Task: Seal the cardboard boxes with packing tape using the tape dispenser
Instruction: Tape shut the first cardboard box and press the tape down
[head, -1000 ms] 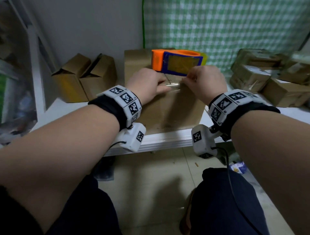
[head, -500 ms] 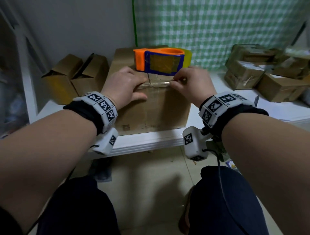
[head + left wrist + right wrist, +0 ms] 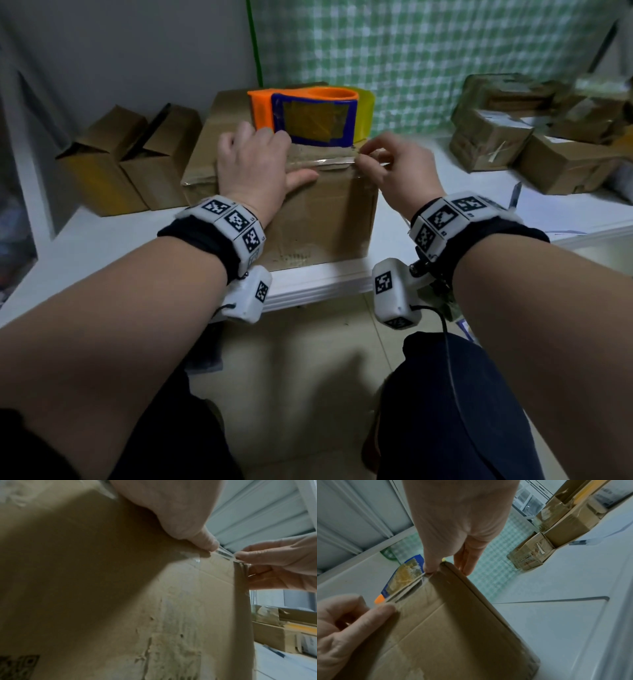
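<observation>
The box [image 3: 308, 205] sits at the table's [image 3: 102, 240] near edge. Left hand [image 3: 253, 168] presses it flat, fingers spread; right hand [image 3: 400, 171] pinches the thin, clingy, easily creased tape [image 3: 329, 161]; hold its free end taut.

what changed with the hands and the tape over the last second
The right hand has drawn the tape rightward to the box's right edge, pinching its end. The left hand has spread flat, pressing the tape down. The dispenser stays on the box.
</observation>
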{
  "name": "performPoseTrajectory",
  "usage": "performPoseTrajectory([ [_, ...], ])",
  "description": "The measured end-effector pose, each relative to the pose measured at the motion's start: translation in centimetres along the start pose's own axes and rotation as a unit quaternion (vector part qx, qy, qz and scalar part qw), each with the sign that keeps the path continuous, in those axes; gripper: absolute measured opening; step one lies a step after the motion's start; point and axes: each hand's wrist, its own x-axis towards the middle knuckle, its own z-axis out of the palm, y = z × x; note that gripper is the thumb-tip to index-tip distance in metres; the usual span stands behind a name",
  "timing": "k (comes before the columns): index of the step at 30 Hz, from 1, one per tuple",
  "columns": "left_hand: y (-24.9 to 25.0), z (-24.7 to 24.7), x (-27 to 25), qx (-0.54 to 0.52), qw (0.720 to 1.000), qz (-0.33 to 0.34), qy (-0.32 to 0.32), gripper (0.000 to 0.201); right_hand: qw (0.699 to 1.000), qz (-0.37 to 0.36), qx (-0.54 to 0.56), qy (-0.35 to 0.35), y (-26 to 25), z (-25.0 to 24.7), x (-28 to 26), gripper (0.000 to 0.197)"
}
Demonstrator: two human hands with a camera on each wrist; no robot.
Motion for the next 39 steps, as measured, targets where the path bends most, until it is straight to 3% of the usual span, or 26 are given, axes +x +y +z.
performPoseTrajectory([
  [5, 0.4, -0.1, -0.5, 0.055, 0.998, 0.031, -0.016, 0.076, 0.999, 0.017, 0.028, -0.010, 0.3, -0.3, -0.2, 0.008],
  [11, 2.7, -1.0, 1.1, -0.022, 0.999, -0.035, 0.000, 0.068, 0.999, 0.029, -0.005, -0.027, 0.2, -0.9, 0.4, 0.024],
  [18, 3.8, 0.8, 1.0, -0.011, 1.000, 0.004, 0.029, 0.063, 0.999, 0.033, 0.012, -0.034, 0.8, -0.9, 0.7, 0.013],
  [24, 4.0, 0.1, 0.6, 0.042, 0.999, 0.025, -0.006, 0.080, 0.996, 0.041, 0.046, -0.063, 0.4, -1.6, 0.4, 0.027],
  [29, 5.4, -0.4, 1.9, -0.044, 0.998, -0.043, 0.009, 0.071, 0.992, 0.060, 0.079, -0.076, 0.4, -1.9, 0.3, 0.026],
  [39, 6.3, 2.0, 2.0, -0.023, 0.997, 0.022, 0.064, 0.063, 0.985, 0.075, 0.138, -0.076, 1.2, -1.8, 0.4, 0.023],
])
